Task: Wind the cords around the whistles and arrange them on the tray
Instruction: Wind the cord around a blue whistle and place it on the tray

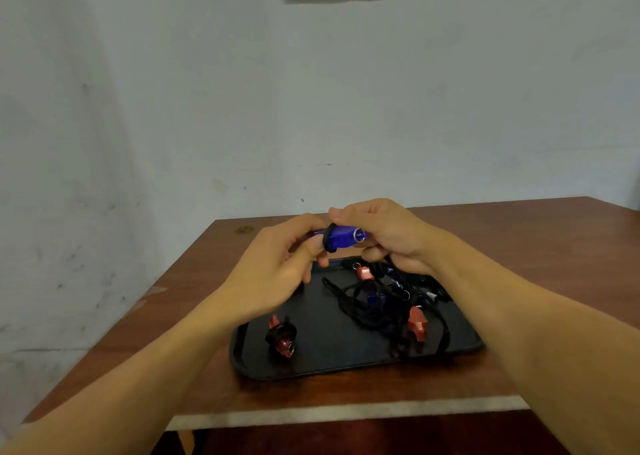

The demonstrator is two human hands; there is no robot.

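Note:
A blue whistle (341, 237) with a metal ring is held in the air above the far edge of the black tray (318, 368). My left hand (277, 260) pinches its left end, where a few turns of black cord sit. My right hand (388, 236) curls round its right end and the cord. On the tray's near left lies a red whistle (281, 336) wound in black cord. A tangle of black cords (367, 312) fills the tray's right half, with a red whistle (417, 323), another red whistle (363, 272) and a blue whistle (374, 298) in it.
The tray sits on a brown wooden table (536, 264) pushed against a pale wall. A small round brass-coloured fitting (244, 230) is set in the table's far left corner. The table's front edge (346, 413) is light grey.

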